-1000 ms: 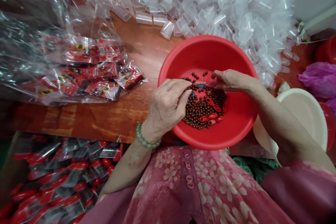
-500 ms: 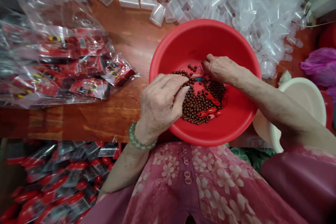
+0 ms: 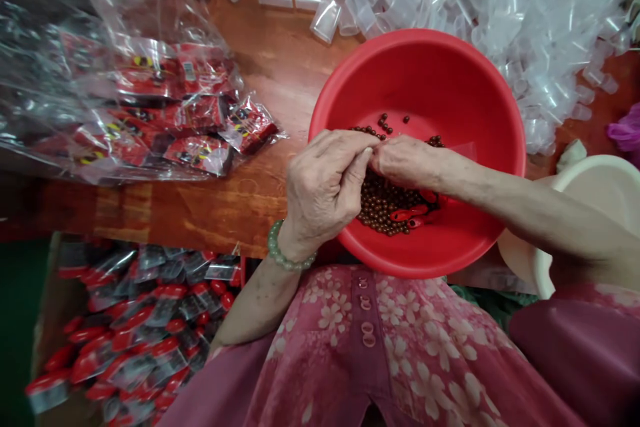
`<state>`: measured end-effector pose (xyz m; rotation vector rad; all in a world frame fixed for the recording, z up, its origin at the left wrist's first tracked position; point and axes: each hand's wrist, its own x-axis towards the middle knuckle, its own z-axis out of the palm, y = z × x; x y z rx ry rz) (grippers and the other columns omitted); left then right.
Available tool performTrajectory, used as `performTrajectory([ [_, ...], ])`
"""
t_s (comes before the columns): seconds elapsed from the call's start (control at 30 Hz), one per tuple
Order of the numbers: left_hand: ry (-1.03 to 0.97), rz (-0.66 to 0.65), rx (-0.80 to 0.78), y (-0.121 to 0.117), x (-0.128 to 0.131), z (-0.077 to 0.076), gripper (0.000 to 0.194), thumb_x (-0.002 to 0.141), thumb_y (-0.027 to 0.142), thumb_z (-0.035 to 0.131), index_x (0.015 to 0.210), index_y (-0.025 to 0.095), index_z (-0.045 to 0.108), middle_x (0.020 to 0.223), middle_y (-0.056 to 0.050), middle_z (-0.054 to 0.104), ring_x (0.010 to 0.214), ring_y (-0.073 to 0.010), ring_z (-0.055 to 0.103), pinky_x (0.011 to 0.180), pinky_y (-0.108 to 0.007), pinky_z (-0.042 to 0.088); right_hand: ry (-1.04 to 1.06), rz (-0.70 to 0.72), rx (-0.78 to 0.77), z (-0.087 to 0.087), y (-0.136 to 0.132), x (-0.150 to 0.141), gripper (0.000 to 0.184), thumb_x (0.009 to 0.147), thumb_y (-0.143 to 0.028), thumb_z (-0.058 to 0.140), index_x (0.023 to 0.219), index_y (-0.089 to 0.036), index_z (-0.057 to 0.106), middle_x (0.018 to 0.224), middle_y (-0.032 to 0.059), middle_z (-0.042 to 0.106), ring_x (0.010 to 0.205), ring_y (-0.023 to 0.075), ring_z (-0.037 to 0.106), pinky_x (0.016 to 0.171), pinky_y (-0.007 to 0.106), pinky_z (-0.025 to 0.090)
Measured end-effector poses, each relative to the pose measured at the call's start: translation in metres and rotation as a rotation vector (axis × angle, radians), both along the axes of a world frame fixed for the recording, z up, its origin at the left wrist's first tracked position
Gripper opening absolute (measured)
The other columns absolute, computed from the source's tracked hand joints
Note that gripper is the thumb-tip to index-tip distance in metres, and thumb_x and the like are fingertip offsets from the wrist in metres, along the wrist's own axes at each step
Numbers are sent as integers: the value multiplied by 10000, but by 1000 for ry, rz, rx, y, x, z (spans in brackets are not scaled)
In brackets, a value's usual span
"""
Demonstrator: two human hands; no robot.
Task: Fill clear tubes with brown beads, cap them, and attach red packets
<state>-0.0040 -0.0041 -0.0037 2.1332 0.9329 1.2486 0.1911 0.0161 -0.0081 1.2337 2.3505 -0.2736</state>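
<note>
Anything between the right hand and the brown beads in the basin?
Nothing visible. The right hand is directly over the brown beads in the red plastic basin, with its fingers meeting the left hand and open space below.

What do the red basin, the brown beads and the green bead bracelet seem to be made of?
The red basin looks like moulded plastic, glossy, evenly coloured. The brown beads are shiny, possibly wood or plastic; too small to tell. The green bracelet looks like polished stone or glass, softly milky.
</note>
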Motion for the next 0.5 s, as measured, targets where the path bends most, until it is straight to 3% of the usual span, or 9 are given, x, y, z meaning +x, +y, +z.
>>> performTrajectory([
  [0.2, -67, 9, -83, -1, -3, 2, 316, 1074, 314, 431, 1089, 211, 729, 1063, -76, 780, 1003, -203, 733, 959, -387, 597, 386, 87, -229, -7, -3, -16, 197, 878, -156, 604, 1060, -107, 660, 976, 127, 724, 776, 208, 608, 716, 329, 463],
  [0.33, -100, 14, -56, 0, -4, 0, 300, 1078, 346, 425, 1105, 241, 705, 1048, -54, 775, 979, -191, 734, 929, -393, 616, 591, -76, -350, -5, -4, -9, 293, 822, -200, 714, 1097, -110, 669, 972, 87, 730, 803, 187, 616, 724, 294, 471],
  [0.5, -75, 18, -171, -1, -4, -1, 383, 1103, 382, 336, 1169, 228, 681, 1140, -65, 760, 1085, -194, 720, 1003, -406, 601, 879, -274, -576, 11, -9, 2, 338, 832, -319, 760, 1114, -148, 685, 893, 17, 709, 729, 142, 601, 686, 268, 475],
])
